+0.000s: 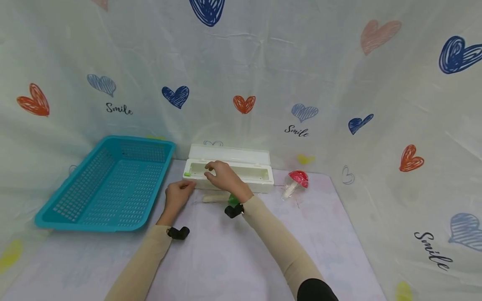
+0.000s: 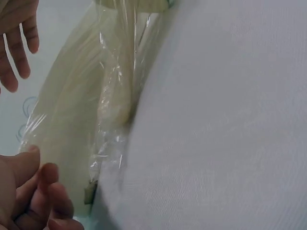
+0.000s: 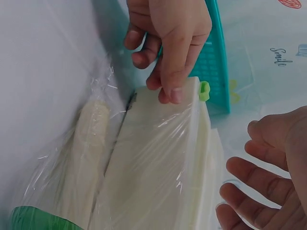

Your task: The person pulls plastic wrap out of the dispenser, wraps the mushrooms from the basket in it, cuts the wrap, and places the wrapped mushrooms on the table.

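A long white box (image 1: 256, 187) stands against the back with its lid (image 1: 229, 154) raised; a small green slider (image 3: 204, 91) sits at its left end. Clear plastic film (image 3: 165, 143) gleams across the box's front. My left hand (image 1: 178, 197) is at the front left corner, thumb and fingertips pinching the film's edge. Over the box opening hovers my right hand (image 1: 224, 177), fingers loosely bent and apart, holding nothing. In front of the box lies a mushroom-shaped item with a pale stem (image 3: 86, 153) and green cap (image 3: 41, 219), under clear plastic and partly hidden by my right wrist.
A blue-green plastic basket (image 1: 148, 205) stands left of the box. To the right lies a red-capped mushroom (image 1: 299, 178) in clear wrapping. Behind everything hangs a pale sheet printed with hearts (image 1: 244, 104). A white cloth (image 1: 226, 259) covers the table.
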{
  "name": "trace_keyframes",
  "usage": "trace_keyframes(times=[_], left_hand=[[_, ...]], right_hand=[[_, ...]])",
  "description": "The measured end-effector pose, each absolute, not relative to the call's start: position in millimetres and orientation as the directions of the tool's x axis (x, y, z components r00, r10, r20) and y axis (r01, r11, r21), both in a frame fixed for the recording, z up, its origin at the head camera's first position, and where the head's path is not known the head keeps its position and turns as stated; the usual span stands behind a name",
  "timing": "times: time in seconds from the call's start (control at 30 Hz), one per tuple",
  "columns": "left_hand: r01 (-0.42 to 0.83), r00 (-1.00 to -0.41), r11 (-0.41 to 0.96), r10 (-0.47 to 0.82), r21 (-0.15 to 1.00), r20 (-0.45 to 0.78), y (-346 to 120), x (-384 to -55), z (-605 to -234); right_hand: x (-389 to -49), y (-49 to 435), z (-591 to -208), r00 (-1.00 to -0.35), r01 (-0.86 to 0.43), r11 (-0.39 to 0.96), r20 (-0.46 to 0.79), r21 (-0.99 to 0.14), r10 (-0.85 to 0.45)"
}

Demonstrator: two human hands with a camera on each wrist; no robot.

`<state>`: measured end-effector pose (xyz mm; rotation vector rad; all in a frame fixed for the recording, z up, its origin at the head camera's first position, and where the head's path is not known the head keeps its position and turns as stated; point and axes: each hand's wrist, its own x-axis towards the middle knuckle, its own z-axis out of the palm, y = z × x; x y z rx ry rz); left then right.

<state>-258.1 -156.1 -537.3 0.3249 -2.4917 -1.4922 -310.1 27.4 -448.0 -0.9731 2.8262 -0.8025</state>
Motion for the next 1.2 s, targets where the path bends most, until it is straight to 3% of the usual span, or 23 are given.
trace_keyframes(times=[0.3, 0.73, 1.2], left_hand=[[-0.167, -0.925, 0.214, -0.372, 0.962, -0.078, -150.5, -264.9, -541.6], [-0.290, -0.905, 0.187, -0.371, 0.938, -0.206, -147.0, -264.3, -535.3], [-0.327, -0.895, -0.050, -0.305, 0.944, -0.326, -146.8, -268.1, -533.9]], right_hand=[[-309.1, 26.9, -449.1, -0.803, -0.551, 0.664, 0.103, -0.505, -0.588], [-307.6, 28.9, -446.2, -0.805, -0.550, 0.667, 0.106, -0.503, -0.584], [-305.8, 29.7, -447.6, -0.795, -0.559, 0.654, 0.107, -0.510, -0.597]])
